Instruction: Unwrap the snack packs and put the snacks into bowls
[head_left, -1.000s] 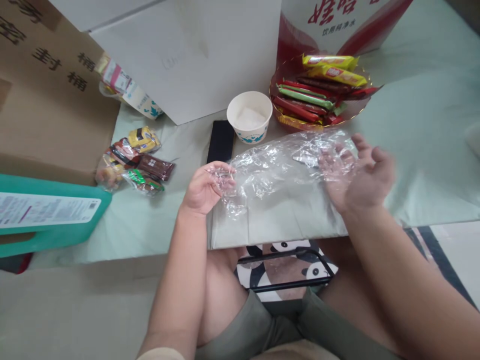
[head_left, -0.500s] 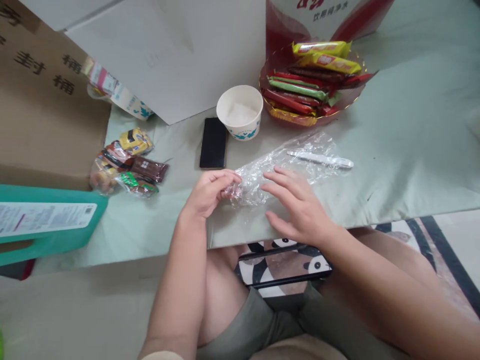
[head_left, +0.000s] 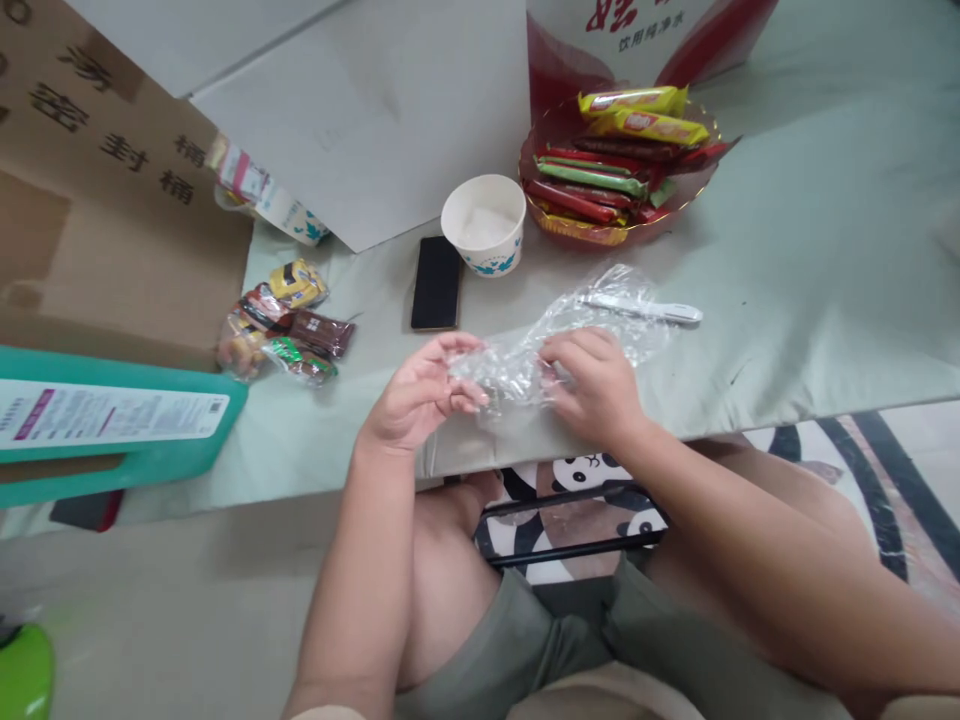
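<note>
A crumpled clear plastic bag (head_left: 517,360) stretches between my two hands above the table's front edge. My left hand (head_left: 424,395) holds its left end loosely, palm partly up, with the upper fingers lifted apart from the lower ones. My right hand (head_left: 596,385) has its fingers curled onto the bag's middle, knuckles up. Beyond the right hand, the bag spreads over the left end of a slim white tool (head_left: 675,313), whose kind I cannot make out. Behind the bag stand a white paper cup (head_left: 495,255) with pale contents and a black phone (head_left: 436,285) lying flat.
A gold-rimmed bowl (head_left: 694,205) of wrapped snack bars stands at the back. To the left lie several wrapped snacks (head_left: 289,320), near a teal box (head_left: 176,440) and a cardboard carton (head_left: 127,270). White boxes (head_left: 375,130) stand behind the phone.
My right hand has closed from spread fingers onto the plastic bag. My left fingers have loosened from a tight pinch. The view has shifted slightly.
</note>
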